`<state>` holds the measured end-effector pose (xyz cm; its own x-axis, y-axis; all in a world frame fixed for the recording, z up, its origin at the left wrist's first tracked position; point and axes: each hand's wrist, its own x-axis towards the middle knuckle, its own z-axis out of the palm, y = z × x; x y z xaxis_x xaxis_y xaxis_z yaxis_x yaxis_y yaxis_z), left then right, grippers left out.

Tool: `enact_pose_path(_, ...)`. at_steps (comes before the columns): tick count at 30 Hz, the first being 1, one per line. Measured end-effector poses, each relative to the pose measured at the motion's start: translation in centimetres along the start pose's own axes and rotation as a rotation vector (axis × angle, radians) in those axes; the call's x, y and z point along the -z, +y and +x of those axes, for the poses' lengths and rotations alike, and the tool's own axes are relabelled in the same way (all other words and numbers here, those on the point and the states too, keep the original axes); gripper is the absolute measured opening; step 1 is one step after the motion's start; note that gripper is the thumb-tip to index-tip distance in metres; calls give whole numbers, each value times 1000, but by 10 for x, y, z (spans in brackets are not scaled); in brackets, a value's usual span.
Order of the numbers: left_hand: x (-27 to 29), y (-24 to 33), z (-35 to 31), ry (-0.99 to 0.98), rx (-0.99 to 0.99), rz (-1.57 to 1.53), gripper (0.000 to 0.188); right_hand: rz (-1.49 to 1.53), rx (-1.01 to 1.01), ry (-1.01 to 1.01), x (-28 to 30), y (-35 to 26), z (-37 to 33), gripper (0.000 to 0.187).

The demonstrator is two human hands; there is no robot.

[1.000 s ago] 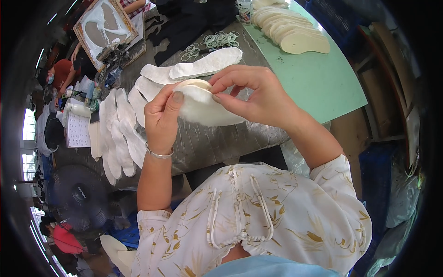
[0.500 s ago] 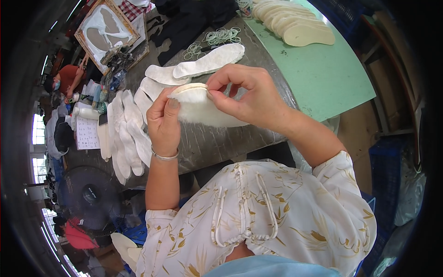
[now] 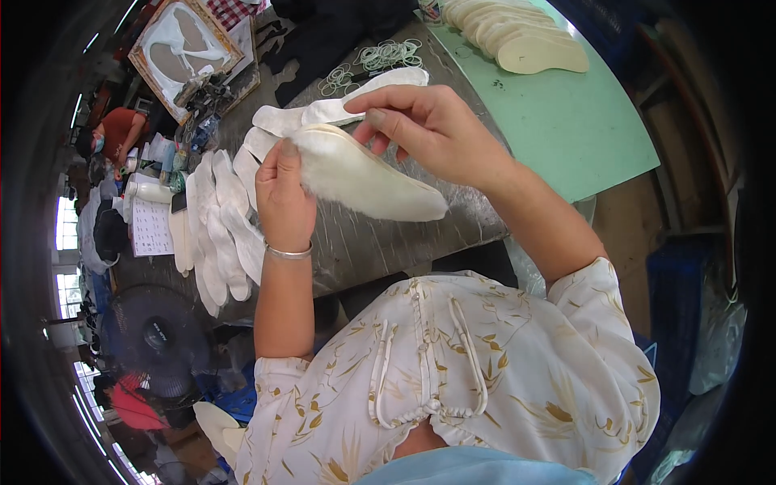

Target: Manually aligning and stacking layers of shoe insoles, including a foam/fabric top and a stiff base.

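A white fleecy insole (image 3: 368, 179) is pinched at one end between the thumb and fingers of my left hand (image 3: 284, 206). Its fluffy side faces me, and the other end points to the lower right above the table. A thin cream edge shows along its top. My right hand (image 3: 444, 133) hovers just beyond the insole, thumb and forefinger a little apart, with nothing visible between them. Behind it lie more white insoles (image 3: 279, 120) on the dark table (image 3: 347, 255). The fingers behind the insole are hidden.
A heap of white insoles (image 3: 222, 230) lies left. Light green elastic bands (image 3: 388, 55) and black cloth (image 3: 331, 32) are at the back. Cream insole blanks (image 3: 541, 56) overlap on a green board (image 3: 566, 129). A fan (image 3: 158, 335) stands lower left; another person (image 3: 121, 133) is beyond.
My right hand has let go of the insole's edge and moved up and slightly left. The insole has swung so its length shows, while my left hand keeps its hold.
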<state>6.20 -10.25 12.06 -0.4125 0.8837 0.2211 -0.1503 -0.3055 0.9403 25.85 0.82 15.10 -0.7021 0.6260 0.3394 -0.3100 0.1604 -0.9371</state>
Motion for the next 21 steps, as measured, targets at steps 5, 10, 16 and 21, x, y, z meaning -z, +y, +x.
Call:
enact_pose_path(5,3,-2,10,37,55,-104,36,-18,-73,-122,8,22,2,23)
enact_pose_path(10,1,-4,8,28,26,-109,33,-138,-26,-77,3,15,-2,22)
enact_pose_path(16,-16,5,-7,-59,-151,201,27,-258,196,19,-2,1,0,19)
enact_pose_path(21,-38,25,-10,-131,-378,524,22,-458,410,95,-5,-12,-5,17)
